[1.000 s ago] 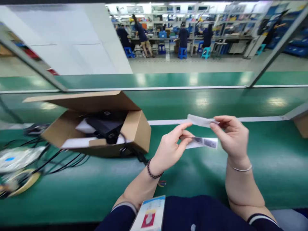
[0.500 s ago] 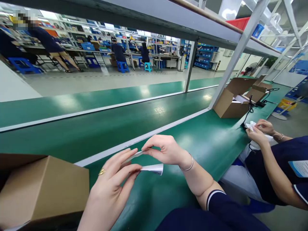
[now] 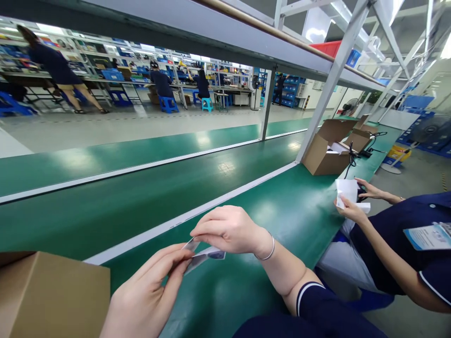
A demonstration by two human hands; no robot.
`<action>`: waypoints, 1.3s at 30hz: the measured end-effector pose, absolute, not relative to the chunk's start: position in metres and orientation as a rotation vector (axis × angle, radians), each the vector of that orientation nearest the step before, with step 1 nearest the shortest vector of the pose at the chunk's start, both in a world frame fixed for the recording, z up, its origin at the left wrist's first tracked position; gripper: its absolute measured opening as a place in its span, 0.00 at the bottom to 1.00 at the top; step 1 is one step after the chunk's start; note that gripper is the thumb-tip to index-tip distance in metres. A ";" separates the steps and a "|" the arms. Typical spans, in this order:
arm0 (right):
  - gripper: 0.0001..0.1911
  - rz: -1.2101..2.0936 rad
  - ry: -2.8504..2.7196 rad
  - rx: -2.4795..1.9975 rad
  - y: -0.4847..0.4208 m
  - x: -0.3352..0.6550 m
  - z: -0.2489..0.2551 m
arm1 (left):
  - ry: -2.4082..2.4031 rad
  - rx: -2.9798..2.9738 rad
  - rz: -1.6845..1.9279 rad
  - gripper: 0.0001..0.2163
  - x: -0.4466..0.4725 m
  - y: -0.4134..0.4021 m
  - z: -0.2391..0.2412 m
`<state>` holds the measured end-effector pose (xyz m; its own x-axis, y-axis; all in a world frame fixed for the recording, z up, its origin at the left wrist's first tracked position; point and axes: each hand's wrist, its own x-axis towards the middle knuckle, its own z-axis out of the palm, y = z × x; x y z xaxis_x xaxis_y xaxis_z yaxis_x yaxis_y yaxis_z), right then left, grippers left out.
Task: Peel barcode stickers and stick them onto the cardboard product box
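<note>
A small white paper label [image 3: 205,258] with dark print hangs between my hands, its sides bent apart. My left hand [image 3: 150,286] is closed, pinching it between thumb and fingers. Above and to the right, my right hand [image 3: 227,230] is closed with its fingertips on the upper edge of the same paper, close to the left fingertips. Part of the paper is hidden behind the fingers. Both hands are over the green work surface [image 3: 207,300].
A cardboard box [image 3: 66,295] stands at my left. Farther right is an opened cardboard box [image 3: 324,152] with a black cable [image 3: 352,155] beside it. A co-worker's hands [image 3: 352,209] hold white paper [image 3: 347,190]. A metal post [image 3: 327,89] rises from the bench.
The label's free end has turned from curled to flatter, showing print. My right hand has moved left and closer to my left hand. The co-worker's paper is now raised and spread wider.
</note>
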<state>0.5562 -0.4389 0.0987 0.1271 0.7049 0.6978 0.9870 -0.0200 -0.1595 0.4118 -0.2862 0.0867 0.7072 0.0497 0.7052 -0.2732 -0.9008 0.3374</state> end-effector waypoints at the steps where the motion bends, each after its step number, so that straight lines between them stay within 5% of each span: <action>1: 0.09 -0.656 -1.654 -1.802 -0.439 0.557 0.099 | -0.177 2.494 1.042 0.11 0.412 -0.285 0.087; 11: 0.11 -1.167 -1.824 -1.453 -0.445 0.569 0.099 | -0.054 2.438 0.896 0.14 0.404 -0.280 0.088; 39: 0.16 -0.910 -1.988 -1.426 -0.468 0.562 0.106 | 0.017 2.014 0.547 0.04 0.406 -0.297 0.109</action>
<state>0.5622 -0.4685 0.1060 -0.3066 0.5984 0.7402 0.9513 0.2181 0.2177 0.4062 -0.2974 0.1093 0.8974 0.2398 0.3705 -0.2161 -0.4931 0.8427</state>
